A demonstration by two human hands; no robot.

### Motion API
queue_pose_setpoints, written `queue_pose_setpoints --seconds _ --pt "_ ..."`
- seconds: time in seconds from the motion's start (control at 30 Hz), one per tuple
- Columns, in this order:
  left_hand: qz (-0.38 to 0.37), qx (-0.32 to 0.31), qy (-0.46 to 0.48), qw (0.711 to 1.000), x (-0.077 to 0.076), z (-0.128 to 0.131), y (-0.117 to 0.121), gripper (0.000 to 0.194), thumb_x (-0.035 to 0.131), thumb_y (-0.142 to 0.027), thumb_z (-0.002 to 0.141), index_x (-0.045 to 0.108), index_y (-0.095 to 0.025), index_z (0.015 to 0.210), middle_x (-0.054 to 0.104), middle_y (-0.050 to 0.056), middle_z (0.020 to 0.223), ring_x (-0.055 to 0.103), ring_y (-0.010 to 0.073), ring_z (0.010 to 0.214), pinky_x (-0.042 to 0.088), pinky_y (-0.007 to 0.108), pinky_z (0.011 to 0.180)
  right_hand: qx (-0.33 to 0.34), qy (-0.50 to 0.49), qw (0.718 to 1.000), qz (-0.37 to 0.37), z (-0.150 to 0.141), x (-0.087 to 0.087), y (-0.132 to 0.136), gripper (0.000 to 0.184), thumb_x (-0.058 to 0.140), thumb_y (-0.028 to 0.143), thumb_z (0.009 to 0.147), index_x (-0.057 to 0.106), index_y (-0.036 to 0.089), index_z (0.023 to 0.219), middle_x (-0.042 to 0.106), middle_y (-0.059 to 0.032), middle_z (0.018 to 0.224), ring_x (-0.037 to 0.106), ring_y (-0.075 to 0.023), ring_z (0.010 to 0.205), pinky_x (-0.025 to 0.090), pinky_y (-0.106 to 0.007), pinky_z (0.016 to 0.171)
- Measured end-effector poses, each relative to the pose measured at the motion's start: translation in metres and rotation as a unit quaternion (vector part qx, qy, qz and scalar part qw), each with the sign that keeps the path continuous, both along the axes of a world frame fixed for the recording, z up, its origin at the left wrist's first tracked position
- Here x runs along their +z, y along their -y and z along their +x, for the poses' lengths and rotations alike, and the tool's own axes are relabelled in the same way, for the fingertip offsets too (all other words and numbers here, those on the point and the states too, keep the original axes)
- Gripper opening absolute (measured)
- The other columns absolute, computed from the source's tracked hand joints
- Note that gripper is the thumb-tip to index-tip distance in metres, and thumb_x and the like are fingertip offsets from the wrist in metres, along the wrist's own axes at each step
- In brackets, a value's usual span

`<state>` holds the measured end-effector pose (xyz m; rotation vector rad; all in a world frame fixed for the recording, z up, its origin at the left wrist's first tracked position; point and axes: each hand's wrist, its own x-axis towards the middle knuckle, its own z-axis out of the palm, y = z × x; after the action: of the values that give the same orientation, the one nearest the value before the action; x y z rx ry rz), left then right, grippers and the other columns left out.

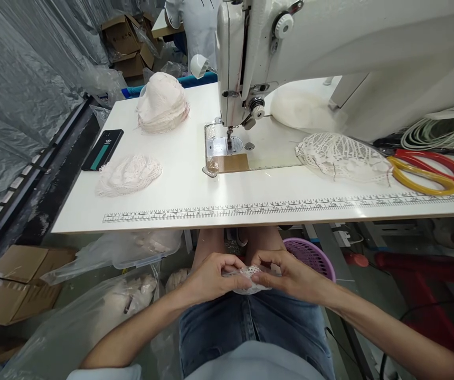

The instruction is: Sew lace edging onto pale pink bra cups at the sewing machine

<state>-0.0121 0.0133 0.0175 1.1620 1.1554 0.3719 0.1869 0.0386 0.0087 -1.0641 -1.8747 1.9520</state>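
Observation:
Over my lap, a small piece of white lace fabric (249, 272) is pinched between my two hands. My left hand (219, 275) is closed on its left side, thumb and fingers pressed together. On the other side my right hand (280, 272) grips the lace, also between thumb and fingers. Parts of the piece are hidden by the fingers. Above and beyond the hands stands a white sewing machine (237, 58), its needle over the metal plate. A flat lace piece (130, 174) lies at the table's left, and more lace pieces (341, 155) lie to the right of the needle.
A stack of pale fabric cups (162, 103) and a dark phone (103, 150) are on the white table (179, 192), whose front edge carries a printed ruler. Scissors (428, 171) lie at right. Below are a purple basket (310, 256) and plastic bags (92, 311). Another person (199, 26) is behind.

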Motion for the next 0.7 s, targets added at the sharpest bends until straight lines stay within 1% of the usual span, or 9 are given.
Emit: queue_pose_setpoints --seconds 0.1,0.2,0.27,0.33,0.43,0.57,0.63,0.7 --pt "0.021 0.024 -0.014 0.999 0.0 0.0 0.0 0.023 0.065 -0.034 0.073 0.067 -0.012 0.077 0.066 0.003 0.066 0.055 0.0114 0.059 0.038 0.019 0.055 0.005 0.012 1.0 0.023 -0.002 0.002 -0.002 0.026 0.055 0.041 0.084 0.055 0.017 0.077 0.046 0.0032 0.065 0.039 -0.0097 0.059 0.029 -0.022 0.053" --pt "0.026 0.033 -0.004 0.999 0.002 -0.002 -0.003 0.022 0.066 -0.033 0.072 0.068 -0.011 0.075 0.064 0.003 0.066 0.054 0.0108 0.06 0.038 0.018 0.055 0.029 0.007 1.0 0.001 0.0 0.001 -0.004 0.026 0.055 0.042 0.084 0.057 0.016 0.082 0.043 0.0041 0.065 0.036 -0.0093 0.058 0.027 -0.022 0.052" --pt "0.023 0.035 0.001 0.999 0.002 -0.004 -0.005 0.02 0.067 -0.031 0.072 0.068 -0.011 0.074 0.064 0.002 0.067 0.053 0.0106 0.062 0.039 0.019 0.058 0.039 -0.003 0.999 -0.022 0.003 -0.001 -0.004 0.027 0.057 0.043 0.083 0.058 0.016 0.079 0.041 0.0043 0.064 0.036 -0.0092 0.058 0.026 -0.022 0.052" --pt "0.012 0.033 0.005 0.999 0.002 -0.007 -0.006 0.019 0.066 -0.031 0.072 0.068 -0.011 0.073 0.063 0.002 0.067 0.052 0.0109 0.064 0.039 0.02 0.061 0.04 -0.015 0.999 -0.027 0.006 -0.003 -0.004 0.029 0.059 0.042 0.081 0.059 0.015 0.073 0.043 0.0034 0.066 0.038 -0.0095 0.061 0.027 -0.023 0.054" --pt "-0.019 0.034 0.023 0.999 0.002 -0.008 -0.006 0.02 0.067 -0.031 0.072 0.067 -0.011 0.071 0.063 0.004 0.069 0.052 0.0119 0.065 0.04 0.022 0.063 0.046 -0.027 0.999 -0.009 0.01 -0.004 -0.004 0.027 0.062 0.04 0.081 0.06 0.015 0.071 0.048 0.0017 0.073 0.043 -0.0106 0.066 0.03 -0.023 0.059" --pt "-0.044 0.046 0.076 0.995 0.004 -0.005 -0.006 0.023 0.07 -0.032 0.069 0.068 -0.01 0.07 0.064 0.006 0.071 0.053 0.0137 0.067 0.041 0.024 0.064 0.075 -0.038 0.996 0.004 0.015 -0.003 -0.005 0.028 0.061 0.04 0.082 0.06 0.015 0.069 0.05 0.0009 0.075 0.048 -0.0117 0.07 0.032 -0.023 0.062" --pt "-0.039 0.042 0.084 0.995 0.004 -0.002 -0.007 0.023 0.069 -0.033 0.069 0.068 -0.009 0.07 0.064 0.006 0.071 0.054 0.014 0.067 0.041 0.024 0.064 0.073 -0.032 0.997 0.01 0.018 -0.002 -0.006 0.029 0.06 0.041 0.082 0.059 0.015 0.069 0.049 0.001 0.075 0.048 -0.012 0.07 0.032 -0.023 0.063" --pt "-0.018 0.023 0.072 0.997 0.004 0.002 -0.009 0.023 0.068 -0.032 0.071 0.068 -0.009 0.07 0.063 0.006 0.071 0.054 0.0141 0.068 0.04 0.024 0.064 0.068 -0.021 0.997 0.013 0.018 0.0 -0.007 0.028 0.06 0.041 0.082 0.058 0.016 0.072 0.048 0.0016 0.074 0.046 -0.0116 0.069 0.032 -0.023 0.062"
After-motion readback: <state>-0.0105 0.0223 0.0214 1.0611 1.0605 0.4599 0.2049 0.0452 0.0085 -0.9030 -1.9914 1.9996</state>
